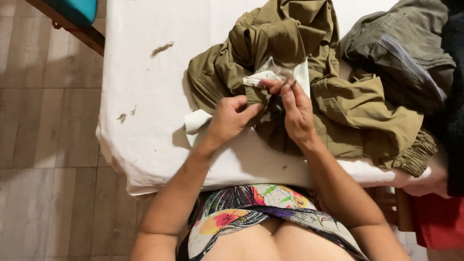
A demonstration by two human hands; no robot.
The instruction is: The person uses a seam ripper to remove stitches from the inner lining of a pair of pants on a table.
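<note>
An olive-green garment (338,104) lies crumpled on a table under a white cloth (145,72). Its white inner lining (270,75) is turned out near the middle. My left hand (231,118) pinches a fold of the olive fabric just below that lining. My right hand (296,111) grips the fabric beside it, and a small thin dark object shows at its fingertips; I cannot tell what it is. The two hands are close together, almost touching.
A grey-green garment (396,48) lies at the table's back right, with dark cloth (454,96) at the right edge. Red fabric (437,222) hangs lower right. Lint tufts (161,48) dot the white cloth. A wooden floor (48,145) is to the left; a teal cushion (77,9) is top left.
</note>
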